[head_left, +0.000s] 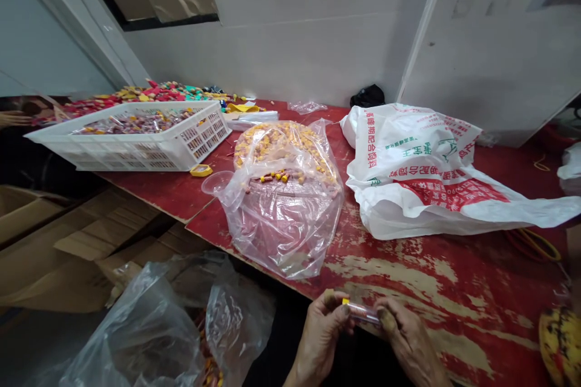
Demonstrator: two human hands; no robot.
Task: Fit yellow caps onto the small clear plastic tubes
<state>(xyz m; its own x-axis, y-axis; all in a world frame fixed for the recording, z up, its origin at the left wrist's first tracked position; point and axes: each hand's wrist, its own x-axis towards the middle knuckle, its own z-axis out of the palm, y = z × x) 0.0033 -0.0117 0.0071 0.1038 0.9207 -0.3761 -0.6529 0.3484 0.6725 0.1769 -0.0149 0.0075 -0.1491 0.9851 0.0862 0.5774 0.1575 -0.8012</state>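
A small clear tube (362, 313) with a yellow end and reddish-purple contents lies between my two hands, at the front edge of the red table (408, 290). My left hand (323, 326) grips its yellow end between thumb and fingers. At the other end, my right hand (406, 335) pinches the tube with thumb and fingertips. Beyond them, a clear plastic bag (290, 224) lies on the table, with many small yellow-ended pieces (285, 142) in its far part.
A white crate (136, 160) of wrapped pieces stands at left, before a colourful pile (154, 94). A white printed sack (417, 163) lies at right. Cardboard boxes (59, 248) and an open plastic bag (149, 326) are below left. Someone's hand (13, 119) shows at far left.
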